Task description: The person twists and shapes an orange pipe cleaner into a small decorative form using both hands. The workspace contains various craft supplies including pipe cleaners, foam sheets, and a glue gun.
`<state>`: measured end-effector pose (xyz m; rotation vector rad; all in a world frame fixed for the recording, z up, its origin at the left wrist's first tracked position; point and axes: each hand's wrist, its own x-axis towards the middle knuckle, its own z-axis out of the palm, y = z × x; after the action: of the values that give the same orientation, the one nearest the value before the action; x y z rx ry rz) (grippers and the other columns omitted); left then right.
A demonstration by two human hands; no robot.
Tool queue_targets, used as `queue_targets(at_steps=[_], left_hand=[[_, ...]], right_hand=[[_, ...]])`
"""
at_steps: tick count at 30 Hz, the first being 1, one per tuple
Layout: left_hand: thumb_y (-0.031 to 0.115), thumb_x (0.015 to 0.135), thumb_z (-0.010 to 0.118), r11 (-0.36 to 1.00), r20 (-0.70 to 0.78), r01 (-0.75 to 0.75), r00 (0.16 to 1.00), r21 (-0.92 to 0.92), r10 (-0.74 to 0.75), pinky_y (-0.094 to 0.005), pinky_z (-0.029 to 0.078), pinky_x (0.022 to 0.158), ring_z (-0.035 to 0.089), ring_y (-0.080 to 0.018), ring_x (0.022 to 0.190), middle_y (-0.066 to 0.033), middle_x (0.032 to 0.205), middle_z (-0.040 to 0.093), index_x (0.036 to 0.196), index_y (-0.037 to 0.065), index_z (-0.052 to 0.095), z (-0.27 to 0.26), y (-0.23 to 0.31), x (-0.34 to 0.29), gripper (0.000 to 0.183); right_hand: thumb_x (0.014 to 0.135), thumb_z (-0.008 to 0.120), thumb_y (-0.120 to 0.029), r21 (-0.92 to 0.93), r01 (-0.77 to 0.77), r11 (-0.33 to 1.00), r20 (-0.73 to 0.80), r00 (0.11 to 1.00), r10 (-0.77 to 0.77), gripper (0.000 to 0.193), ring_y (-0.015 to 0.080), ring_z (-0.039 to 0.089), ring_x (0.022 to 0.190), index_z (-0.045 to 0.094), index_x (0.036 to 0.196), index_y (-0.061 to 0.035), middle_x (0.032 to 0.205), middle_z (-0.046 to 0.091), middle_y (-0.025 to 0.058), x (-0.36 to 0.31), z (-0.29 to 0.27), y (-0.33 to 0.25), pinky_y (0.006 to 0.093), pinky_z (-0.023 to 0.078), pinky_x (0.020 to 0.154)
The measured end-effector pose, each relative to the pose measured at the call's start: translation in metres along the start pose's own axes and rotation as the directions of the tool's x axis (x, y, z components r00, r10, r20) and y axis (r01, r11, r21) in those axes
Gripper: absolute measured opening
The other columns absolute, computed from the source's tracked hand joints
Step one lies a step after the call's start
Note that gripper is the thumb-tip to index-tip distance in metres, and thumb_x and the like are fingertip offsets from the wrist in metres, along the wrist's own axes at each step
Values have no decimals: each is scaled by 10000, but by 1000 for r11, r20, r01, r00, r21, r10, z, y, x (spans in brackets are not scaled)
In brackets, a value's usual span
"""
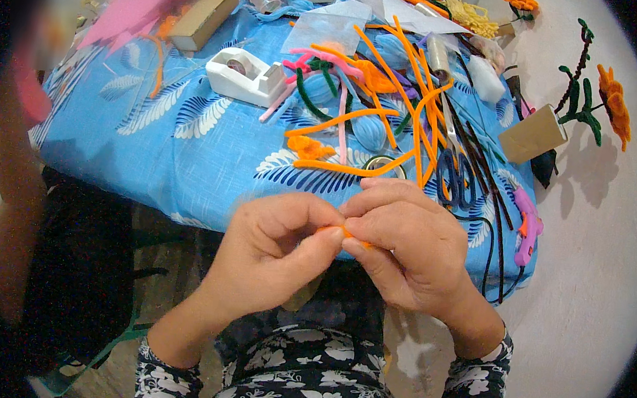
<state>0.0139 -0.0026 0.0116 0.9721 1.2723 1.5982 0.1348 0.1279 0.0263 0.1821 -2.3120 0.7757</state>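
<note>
Just off the table's front edge, my left hand (275, 251) and my right hand (421, 249) meet at the fingertips. Both pinch a short orange pipe cleaner (357, 240), with thumbs and index fingers pressed together; most of it is hidden by the fingers. Beyond them, long orange pipe cleaners (335, 168) lie loose in a pile. A small bent orange pipe-cleaner shape (311, 148) rests close by, and a roll of tape (386, 167) sits partly behind my right hand. Scissors with dark blue handles (457, 180) lie to its right.
A pink glue gun (527, 226) lies at the right edge of the blue patterned cloth (153, 167). A white tape dispenser (246, 78) and a cardboard block (204, 20) stand farther back. Orange pipe-cleaner flowers (613, 107) stand at right. Another person's arm (11, 209) is at far left.
</note>
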Motion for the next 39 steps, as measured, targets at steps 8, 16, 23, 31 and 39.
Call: queue_targets(at_steps=[8,16,23,31,39], left_hand=[[95,834,547,962,63,92,995,-257,-78,-177,380,547,484,-39,629,3,698,548,834,-2,589,-5,-4,3,105],[116,813,567,920,125,164,984,-357,-128,-180,374,543,472,-49,609,-3,692,549,810,-5,596,-9,-7,6,125],[101,819,557,928,131,169,983,-331,-132,-177,372,543,468,-39,609,5,697,548,822,-4,592,-10,-10,5,110],[70,843,533,992,35,34,999,-118,-30,-161,348,506,449,-14,609,31,704,522,831,4,580,-4,-3,1,82],[23,773,567,844,-26,-364,914,394,406,-232,384,508,488,-105,569,-50,681,523,816,-9,566,1,-9,2,54]], right_hand=[[700,617,-17,164,-116,980,65,992,107,145,270,587,800,598,844,-26,845,607,123,6,-6,-1,410,442,829],[672,631,-6,16,45,999,73,996,-46,185,266,590,815,611,853,-38,817,610,84,8,-5,4,435,427,844],[657,631,11,-64,104,993,77,992,-99,195,257,591,810,604,842,-46,810,605,69,7,-7,5,447,422,846],[665,606,33,-6,28,1000,9,1000,-28,195,257,590,798,582,846,-34,817,602,110,3,0,2,437,432,834],[668,620,35,80,-36,996,-62,997,41,192,280,579,789,563,843,-17,815,585,106,-2,8,3,373,462,748]])
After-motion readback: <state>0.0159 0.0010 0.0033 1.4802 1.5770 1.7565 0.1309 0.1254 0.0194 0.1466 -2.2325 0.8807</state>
